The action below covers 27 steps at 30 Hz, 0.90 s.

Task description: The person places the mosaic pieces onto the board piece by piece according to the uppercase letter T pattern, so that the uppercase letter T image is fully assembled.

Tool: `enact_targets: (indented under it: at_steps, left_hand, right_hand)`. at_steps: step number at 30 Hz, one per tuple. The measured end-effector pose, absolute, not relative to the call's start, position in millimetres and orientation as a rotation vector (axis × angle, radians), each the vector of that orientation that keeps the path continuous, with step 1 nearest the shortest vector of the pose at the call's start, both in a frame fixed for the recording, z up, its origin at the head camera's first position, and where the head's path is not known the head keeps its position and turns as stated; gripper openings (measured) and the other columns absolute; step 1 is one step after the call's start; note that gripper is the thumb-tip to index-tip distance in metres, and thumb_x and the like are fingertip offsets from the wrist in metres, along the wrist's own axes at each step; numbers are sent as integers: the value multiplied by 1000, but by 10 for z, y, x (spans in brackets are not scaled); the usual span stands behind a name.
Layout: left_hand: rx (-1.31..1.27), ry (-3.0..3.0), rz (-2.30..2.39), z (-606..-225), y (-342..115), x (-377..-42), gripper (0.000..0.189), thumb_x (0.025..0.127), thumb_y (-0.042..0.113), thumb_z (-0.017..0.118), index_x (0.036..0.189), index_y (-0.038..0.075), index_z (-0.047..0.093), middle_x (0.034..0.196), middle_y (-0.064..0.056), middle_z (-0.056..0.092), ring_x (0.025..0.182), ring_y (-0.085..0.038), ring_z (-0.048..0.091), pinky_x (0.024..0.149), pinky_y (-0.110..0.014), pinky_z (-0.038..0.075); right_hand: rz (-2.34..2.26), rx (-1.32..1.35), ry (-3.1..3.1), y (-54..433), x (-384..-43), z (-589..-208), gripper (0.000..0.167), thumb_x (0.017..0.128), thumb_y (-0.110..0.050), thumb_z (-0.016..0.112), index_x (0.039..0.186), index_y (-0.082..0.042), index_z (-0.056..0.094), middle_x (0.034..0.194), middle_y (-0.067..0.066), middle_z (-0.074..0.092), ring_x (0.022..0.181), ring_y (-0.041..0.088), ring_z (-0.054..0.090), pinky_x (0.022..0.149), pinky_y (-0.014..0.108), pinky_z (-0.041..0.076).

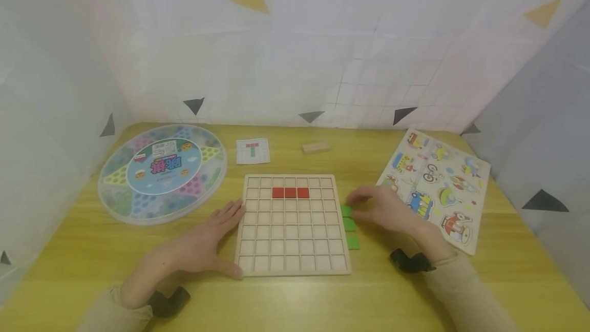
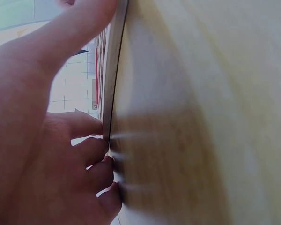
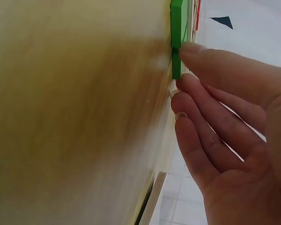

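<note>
A wooden grid board (image 1: 269, 232) lies flat on the table, with three red square tiles (image 1: 290, 192) in a row in its second row from the top. My left hand (image 1: 198, 245) is spread along the board's left edge, its thumb by the near corner and its fingertips touching the table and edge. Beside the board's right edge, three green tiles (image 1: 352, 243) form a column. At the farthest one, the green tile (image 3: 177, 63), my right hand (image 1: 384, 209) has thumb and index finger at its sides, pinching it. The other fingers are loosely bent.
Behind the board lie a small pattern card (image 1: 252, 151) with a red and green T shape and a wooden block (image 1: 316, 147). A round board game case (image 1: 117, 140) is at the left. To the right, a wooden vehicle puzzle (image 1: 428, 196) lies beyond my right hand.
</note>
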State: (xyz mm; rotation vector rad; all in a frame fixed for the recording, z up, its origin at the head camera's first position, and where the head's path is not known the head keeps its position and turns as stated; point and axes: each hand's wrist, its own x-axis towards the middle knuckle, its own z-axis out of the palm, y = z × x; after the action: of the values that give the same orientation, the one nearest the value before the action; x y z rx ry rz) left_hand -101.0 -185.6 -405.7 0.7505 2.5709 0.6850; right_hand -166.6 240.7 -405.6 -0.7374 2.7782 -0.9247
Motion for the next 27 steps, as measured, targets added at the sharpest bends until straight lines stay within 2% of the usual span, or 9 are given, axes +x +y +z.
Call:
enact_targets:
  at_steps: [7,12,27]
  left_hand:
    - [744,2562,697,-4056,-1856,-1007,129,67,71,77,160,7,15,169,-9,2,154,-36,2,124,-55,12]
    - [740,2563,698,-4052,-1855,-1004,130,67,72,77,160,7,15,169,-9,2,154,-36,3,124,-55,13]
    - [720,2550,707,-4033,-1855,-994,130,67,72,76,161,8,14,169,-8,1,154,-37,2,123,-57,13]
  right_hand:
    - [-870,-793,2802,2402,-1663,-4070,29,82,-12,82,109,-16,74,106,-6,74,100,13,68,90,38,57]
    - [-872,-817,2812,2411,-1664,-4074,30,80,-13,83,109,-14,74,106,-4,74,100,16,69,90,40,57]
    - [-850,-777,2837,2420,-1685,-4108,27,82,-20,83,108,-17,75,104,-7,75,98,13,69,89,37,57]
